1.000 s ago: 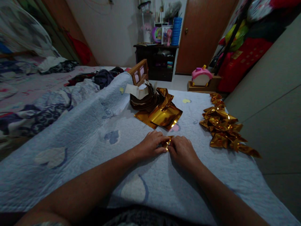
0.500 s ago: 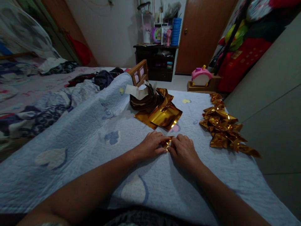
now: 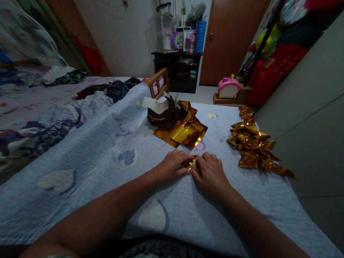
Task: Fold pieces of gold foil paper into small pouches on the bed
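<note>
On the blue quilt (image 3: 102,161), a pinched piece of gold foil (image 3: 191,163)

The left hand (image 3: 174,165) and right hand (image 3: 211,168) hold it between thumbs and fingers, near the middle. Farther off lie gold sheets (image 3: 188,133); to the right, folded gold pieces (image 3: 252,141) sit clustered.

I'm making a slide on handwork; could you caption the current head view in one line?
Left hand and right hand hold a gold piece over the quilt, folded foils to the right.
</note>
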Available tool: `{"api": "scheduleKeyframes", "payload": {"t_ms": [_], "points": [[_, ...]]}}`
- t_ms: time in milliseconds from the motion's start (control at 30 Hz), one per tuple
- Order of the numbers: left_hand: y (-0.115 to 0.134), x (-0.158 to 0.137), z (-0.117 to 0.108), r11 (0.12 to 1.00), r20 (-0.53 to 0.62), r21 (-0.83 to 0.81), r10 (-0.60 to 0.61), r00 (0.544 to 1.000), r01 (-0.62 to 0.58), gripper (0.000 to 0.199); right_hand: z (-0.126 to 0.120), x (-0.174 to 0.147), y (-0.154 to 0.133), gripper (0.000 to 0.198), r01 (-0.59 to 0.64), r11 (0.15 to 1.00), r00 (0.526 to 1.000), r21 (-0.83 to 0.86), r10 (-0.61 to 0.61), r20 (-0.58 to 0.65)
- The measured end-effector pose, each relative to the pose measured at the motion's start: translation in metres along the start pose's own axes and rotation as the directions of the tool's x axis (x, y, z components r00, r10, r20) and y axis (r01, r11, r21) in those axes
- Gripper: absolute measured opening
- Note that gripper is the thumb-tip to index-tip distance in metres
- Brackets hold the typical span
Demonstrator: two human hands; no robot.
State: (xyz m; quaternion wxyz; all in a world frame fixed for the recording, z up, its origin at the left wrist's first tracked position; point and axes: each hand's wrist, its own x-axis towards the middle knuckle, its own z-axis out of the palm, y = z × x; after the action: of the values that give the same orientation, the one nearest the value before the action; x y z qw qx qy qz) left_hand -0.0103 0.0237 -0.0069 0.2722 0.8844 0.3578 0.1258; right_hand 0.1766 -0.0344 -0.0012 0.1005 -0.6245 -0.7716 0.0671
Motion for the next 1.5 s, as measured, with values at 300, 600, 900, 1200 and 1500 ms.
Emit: {"api": "scheduleKeyframes", "payload": {"t_ms": [300,600,900,1200,1500], "points": [[0.002,0.0,-0.001,1.0,0.011,-0.007,-0.01,1.0,0.01,0.045,0.0,-0.001,0.008,0.024,-0.014,0.999,0.999,-0.029,0.012,-0.039],[0.002,0.001,-0.002,1.0,0.03,-0.007,-0.027,0.999,0.027,0.044,0.004,0.003,0.034,0.03,-0.049,0.998,0.997,-0.027,0.048,-0.058],[0.002,0.0,-0.002,1.0,0.044,0.015,-0.008,0.999,0.007,0.052,-0.005,0.01,0.048,0.019,0.046,0.975,0.999,0.216,-0.043,-0.017],[0.0,-0.001,0.0,0.999,0.008,0.013,0.035,0.999,-0.035,0.049,0.009,0.028,0.031,0.021,0.062,0.979,0.996,0.197,-0.047,-0.079],[0.001,-0.004,0.001,0.996,-0.111,-0.087,0.023,0.994,-0.033,0.019,0.009,0.027,0.03,0.005,0.087,0.937,0.99,0.339,-0.042,-0.138]]}}
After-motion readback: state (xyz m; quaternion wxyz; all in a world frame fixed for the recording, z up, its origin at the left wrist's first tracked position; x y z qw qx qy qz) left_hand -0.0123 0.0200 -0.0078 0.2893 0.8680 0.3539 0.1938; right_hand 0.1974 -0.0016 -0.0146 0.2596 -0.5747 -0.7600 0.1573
